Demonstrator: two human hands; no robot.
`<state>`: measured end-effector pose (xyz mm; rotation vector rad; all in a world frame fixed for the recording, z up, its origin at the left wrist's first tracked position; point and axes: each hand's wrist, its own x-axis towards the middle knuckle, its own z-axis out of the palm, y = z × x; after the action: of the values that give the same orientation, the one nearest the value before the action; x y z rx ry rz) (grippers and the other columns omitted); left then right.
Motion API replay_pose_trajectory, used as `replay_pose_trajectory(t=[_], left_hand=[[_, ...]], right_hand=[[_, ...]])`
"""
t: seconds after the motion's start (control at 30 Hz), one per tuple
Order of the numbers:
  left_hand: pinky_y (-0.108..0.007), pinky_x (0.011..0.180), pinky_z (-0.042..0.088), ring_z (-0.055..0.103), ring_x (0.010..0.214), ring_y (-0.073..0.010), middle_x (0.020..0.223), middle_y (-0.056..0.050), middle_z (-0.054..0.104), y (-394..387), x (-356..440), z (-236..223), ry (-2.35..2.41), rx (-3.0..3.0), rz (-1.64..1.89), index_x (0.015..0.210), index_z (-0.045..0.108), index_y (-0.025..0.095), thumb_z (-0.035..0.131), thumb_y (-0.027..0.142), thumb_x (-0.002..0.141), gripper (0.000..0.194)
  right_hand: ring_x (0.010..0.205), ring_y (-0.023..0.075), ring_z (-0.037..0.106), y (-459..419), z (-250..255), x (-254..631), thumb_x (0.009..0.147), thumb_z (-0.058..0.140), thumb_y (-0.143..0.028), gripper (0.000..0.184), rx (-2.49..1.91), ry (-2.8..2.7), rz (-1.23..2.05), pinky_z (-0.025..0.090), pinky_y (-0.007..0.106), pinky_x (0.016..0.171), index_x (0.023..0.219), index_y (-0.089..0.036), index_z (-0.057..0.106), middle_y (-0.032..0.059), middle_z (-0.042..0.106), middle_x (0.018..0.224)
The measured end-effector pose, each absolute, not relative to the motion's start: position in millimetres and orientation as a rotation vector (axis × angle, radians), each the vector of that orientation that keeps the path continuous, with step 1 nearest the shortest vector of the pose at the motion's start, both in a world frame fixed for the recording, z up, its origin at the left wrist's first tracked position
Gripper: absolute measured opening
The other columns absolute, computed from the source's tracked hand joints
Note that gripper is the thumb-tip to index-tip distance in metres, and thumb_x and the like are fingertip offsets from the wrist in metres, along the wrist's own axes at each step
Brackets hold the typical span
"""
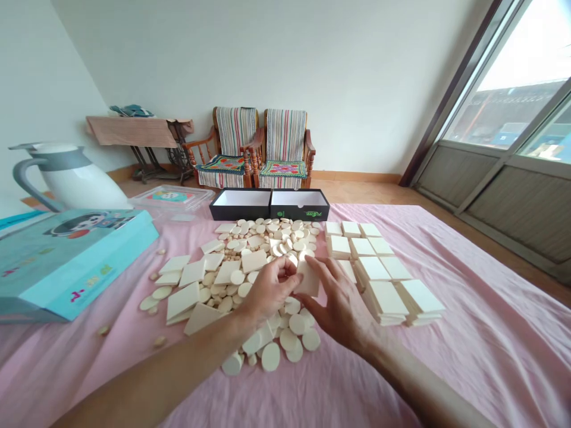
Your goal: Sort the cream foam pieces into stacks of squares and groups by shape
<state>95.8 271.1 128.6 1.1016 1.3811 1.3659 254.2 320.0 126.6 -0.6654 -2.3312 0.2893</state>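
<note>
One pale square tile (310, 282): held above mixed pieces (231, 272), around the middle of the desk (473, 351). Left grip (266, 292): nearly closed, pinching one side. Right grip (347, 306): partly open, thumb and fingers bracketing the other side—apparently for steadiness, though the fingers partly hide the contact. Square stacks (387, 298): rows towards our right edge, likely apart for neatness. Black box (300, 205): far edge—leaving us elbow room.

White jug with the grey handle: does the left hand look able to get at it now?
Probably not directly: the left hand is busy with a flat cream tile, and the turquoise printed box lies in front of the jug.
</note>
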Motion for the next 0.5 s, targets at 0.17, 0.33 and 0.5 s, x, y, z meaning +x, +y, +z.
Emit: replay_pose_trajectory(t=[0.17, 0.33, 0.5], left_hand=[[-0.018, 0.053, 0.041, 0.05, 0.057, -0.0075, 0.065, 0.004, 0.052, 252, 107, 125, 1.372, 1.029, 1.335, 0.075, 0.049, 0.017, 0.068, 0.035, 0.075, 0.027], [-0.026, 0.068, 0.05, 0.064, 0.077, -0.0156, 0.087, -0.005, 0.064, 236, 99, 126, 1.481, 1.301, 1.315, 0.09, 0.056, 0.017, 0.059, 0.036, 0.085, 0.021], [-0.028, 0.072, 0.053, 0.067, 0.076, -0.0163, 0.088, -0.005, 0.067, 228, 81, 122, 1.587, 1.431, 1.432, 0.088, 0.056, 0.017, 0.055, 0.036, 0.088, 0.018]], right_hand=[[0.112, 0.0296, 0.053, 303, 128, 266, 0.086, 0.059, -0.029, 0.056, -0.617, -2.462, 0.274, 0.049, 0.048, 0.091, 0.136, -0.02, 0.035, 0.014, 0.054, 0.126], [0.106, 0.0282, 0.055, 316, 137, 297, 0.083, 0.059, -0.028, 0.05, -0.718, -2.447, 0.222, 0.048, 0.045, 0.088, 0.128, -0.018, 0.041, 0.0133, 0.058, 0.118], [0.101, 0.0303, 0.053, 333, 146, 327, 0.076, 0.064, -0.029, 0.042, -0.907, -2.524, 0.002, 0.044, 0.047, 0.084, 0.116, -0.019, 0.054, 0.0132, 0.058, 0.115]])
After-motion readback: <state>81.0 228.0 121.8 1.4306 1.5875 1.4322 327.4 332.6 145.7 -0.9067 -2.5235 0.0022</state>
